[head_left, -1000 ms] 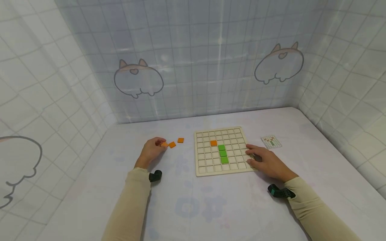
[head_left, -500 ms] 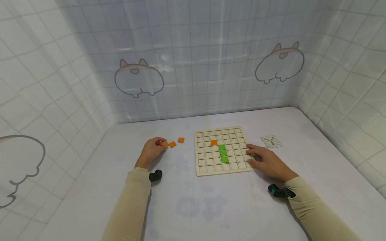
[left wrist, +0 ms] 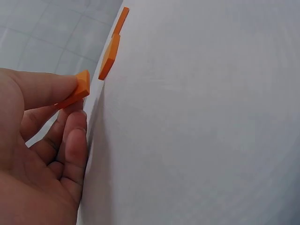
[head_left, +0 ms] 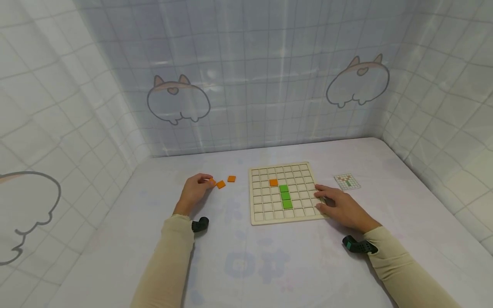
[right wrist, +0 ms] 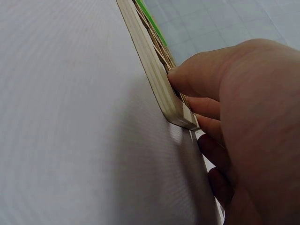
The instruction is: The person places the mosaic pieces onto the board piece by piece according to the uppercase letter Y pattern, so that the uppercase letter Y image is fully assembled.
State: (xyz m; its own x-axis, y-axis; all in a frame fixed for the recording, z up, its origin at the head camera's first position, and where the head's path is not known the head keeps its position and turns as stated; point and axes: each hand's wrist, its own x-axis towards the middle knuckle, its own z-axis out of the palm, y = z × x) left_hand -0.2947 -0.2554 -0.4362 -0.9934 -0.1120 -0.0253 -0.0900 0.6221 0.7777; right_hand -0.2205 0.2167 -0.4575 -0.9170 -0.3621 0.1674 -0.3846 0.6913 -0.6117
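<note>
Between thumb and fingers my left hand (head_left: pixel 194 191) pinches an orange square tile (left wrist: pixel 83 85), tilted just above the table. Close to it lie two more loose tiles, a nearer orange one (head_left: pixel 221 185) and a farther orange one (head_left: pixel 231 179). A pale wooden grid board (head_left: pixel 262 207) lies in the middle. In its cells sit one orange tile (head_left: pixel 273 182) and a column of green tiles (head_left: pixel 285 196). My right hand (head_left: pixel 344 208) rests on the board's right edge, the thumb on top near the front corner in the right wrist view.
A small printed card (head_left: pixel 347 182) with a coloured grid pattern lies right of the board, beyond my right hand. A pale patterned cloth covers the table (head_left: pixel 239 244). Tiled-print curtains (head_left: pixel 265 85) stand at the back and both sides.
The tile in my left fingers has risen slightly and tilted, the hand shifting a little with it. My right hand and the board have kept their places.
</note>
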